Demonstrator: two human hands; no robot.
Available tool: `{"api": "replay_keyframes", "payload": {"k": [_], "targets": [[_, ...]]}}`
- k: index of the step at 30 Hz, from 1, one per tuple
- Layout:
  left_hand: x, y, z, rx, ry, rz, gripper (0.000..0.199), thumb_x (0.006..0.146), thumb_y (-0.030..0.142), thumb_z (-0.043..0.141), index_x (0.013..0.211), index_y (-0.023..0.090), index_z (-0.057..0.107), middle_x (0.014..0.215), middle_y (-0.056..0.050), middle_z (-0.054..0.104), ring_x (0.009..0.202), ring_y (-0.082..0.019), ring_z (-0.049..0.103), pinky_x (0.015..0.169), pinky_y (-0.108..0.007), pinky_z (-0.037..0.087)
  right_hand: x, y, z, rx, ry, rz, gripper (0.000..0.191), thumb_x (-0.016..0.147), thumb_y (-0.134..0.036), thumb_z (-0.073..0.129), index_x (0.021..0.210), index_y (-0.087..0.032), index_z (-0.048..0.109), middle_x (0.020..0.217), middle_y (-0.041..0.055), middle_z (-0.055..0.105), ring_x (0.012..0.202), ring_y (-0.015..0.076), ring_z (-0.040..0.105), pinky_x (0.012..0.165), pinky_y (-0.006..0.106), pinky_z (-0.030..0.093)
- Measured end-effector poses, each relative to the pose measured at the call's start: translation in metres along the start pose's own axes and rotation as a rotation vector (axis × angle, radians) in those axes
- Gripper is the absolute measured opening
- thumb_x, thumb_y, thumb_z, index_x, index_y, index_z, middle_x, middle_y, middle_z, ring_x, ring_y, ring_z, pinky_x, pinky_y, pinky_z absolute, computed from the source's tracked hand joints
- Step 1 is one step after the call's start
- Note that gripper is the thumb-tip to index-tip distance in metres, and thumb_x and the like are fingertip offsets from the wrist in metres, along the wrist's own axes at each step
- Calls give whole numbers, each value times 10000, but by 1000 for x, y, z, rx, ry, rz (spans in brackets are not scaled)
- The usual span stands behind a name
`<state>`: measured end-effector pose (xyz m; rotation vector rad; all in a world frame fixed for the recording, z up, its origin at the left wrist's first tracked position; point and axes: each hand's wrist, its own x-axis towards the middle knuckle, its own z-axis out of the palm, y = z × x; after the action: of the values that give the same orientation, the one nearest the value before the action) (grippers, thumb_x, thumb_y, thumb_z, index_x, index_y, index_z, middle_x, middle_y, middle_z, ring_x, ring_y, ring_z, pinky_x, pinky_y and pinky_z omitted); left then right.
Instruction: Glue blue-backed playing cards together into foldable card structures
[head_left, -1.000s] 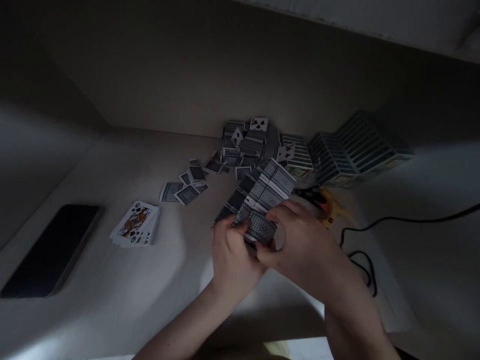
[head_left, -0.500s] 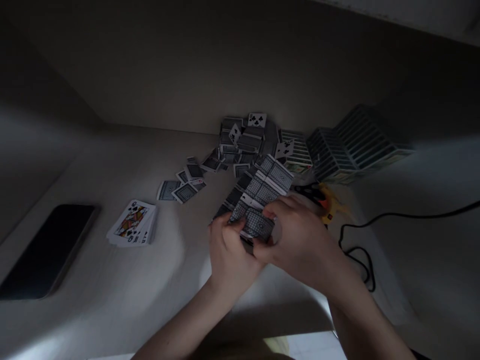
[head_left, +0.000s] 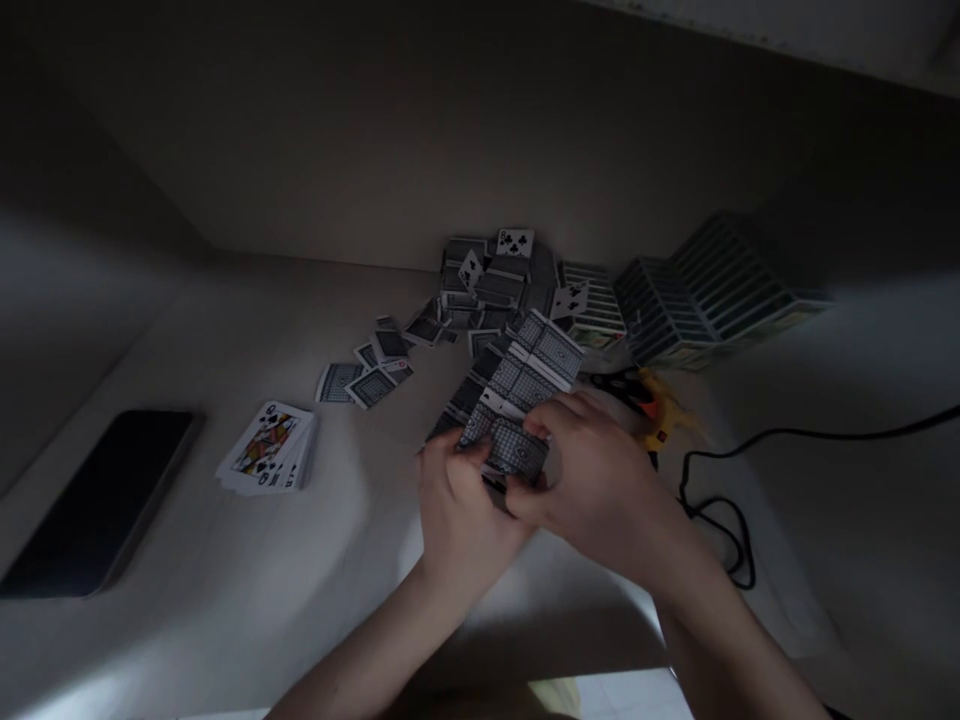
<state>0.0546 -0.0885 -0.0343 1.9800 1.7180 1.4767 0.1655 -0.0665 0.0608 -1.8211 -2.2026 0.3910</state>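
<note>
Between my hands is a boxlike piece built from joined playing cards (head_left: 517, 385), their patterned backs facing up and out. My left hand (head_left: 461, 500) is closed around its near left corner. At the near end, my right hand (head_left: 592, 470) pinches a bowed playing card (head_left: 519, 447) between thumb and fingers. Part of the piece's near end is hidden behind my fingers. Just beyond it lies a heap of card pieces (head_left: 502, 288), with a few clubs faces showing. To the left, a fanned stack of cards (head_left: 270, 448) lies face up, a queen on top.
A dark phone (head_left: 101, 505) lies at the left. Loose folded cards (head_left: 371, 375) are scattered behind my left hand. Striped stepped stacks (head_left: 697, 290) stand at the back right. Near my right wrist are a yellow and black object (head_left: 660, 410) and a looped black cable (head_left: 742, 540).
Both hands keep nearly the same hold on the card piece. The whole view has shifted very slightly; nothing on the table has visibly been moved.
</note>
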Motion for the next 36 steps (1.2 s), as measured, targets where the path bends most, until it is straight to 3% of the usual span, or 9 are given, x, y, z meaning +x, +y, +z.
{"api": "replay_keyframes", "payload": {"k": [4,8,10,13,15,18,24,31,36], "targets": [[-6,1,-12,49,-72,-22,458,713,347,665,1067,191,419,1076,-163,505,939,-331,561,712,-524,507,11,3,-3,25,-29,-124,143,613,-191,558,742,-191,496,820,45,578,872,218,530,736,338,428],[-15,2,-42,58,-218,-12,581,777,450,637,1225,180,383,1175,-177,500,1075,-340,546,797,-505,526,25,4,-11,40,-196,-313,182,633,-180,580,811,-176,545,897,58,591,909,219,529,765,336,436],[-11,0,-60,79,-280,-10,515,823,400,602,1251,191,405,1217,-155,486,1129,-308,527,869,-477,514,29,2,-13,34,-238,-389,185,654,-200,597,833,-174,558,912,58,592,910,216,528,778,341,436],[9,-7,-81,96,-234,-19,327,830,291,607,1141,231,527,1294,-102,440,1205,-271,477,960,-440,471,33,-3,-13,2,-236,-449,163,677,-212,616,825,-174,561,892,53,590,881,207,526,774,340,431],[27,-15,-88,56,-304,21,255,825,263,615,1077,256,578,1255,-64,473,1176,-240,501,981,-418,457,34,-6,-11,-11,-233,-479,147,686,-214,624,812,-172,560,878,49,587,862,198,524,759,331,426],[50,-25,-89,-45,-475,64,296,803,277,658,1092,281,589,1173,-27,531,1100,-194,550,950,-357,479,34,-8,-10,-13,-238,-498,137,702,-223,630,809,-171,562,872,45,587,857,192,527,747,320,420],[75,-28,-87,-54,-663,84,365,701,260,712,1049,228,608,1137,-30,533,1029,-188,568,886,-327,488,34,-6,-8,4,-240,-492,177,703,-244,647,849,-180,571,905,51,594,912,214,535,778,346,418],[85,-30,-87,49,-692,171,380,640,308,725,997,223,626,1090,-29,548,1003,-226,509,874,-375,441,27,5,0,102,-204,-427,256,714,-274,661,955,-214,600,986,33,598,945,216,531,813,361,414],[87,-27,-87,81,-739,214,355,640,296,699,977,220,619,994,-13,598,944,-227,499,865,-387,419,28,10,8,87,-148,-478,306,692,-307,676,967,-193,607,994,45,600,961,229,518,825,379,403]]}}
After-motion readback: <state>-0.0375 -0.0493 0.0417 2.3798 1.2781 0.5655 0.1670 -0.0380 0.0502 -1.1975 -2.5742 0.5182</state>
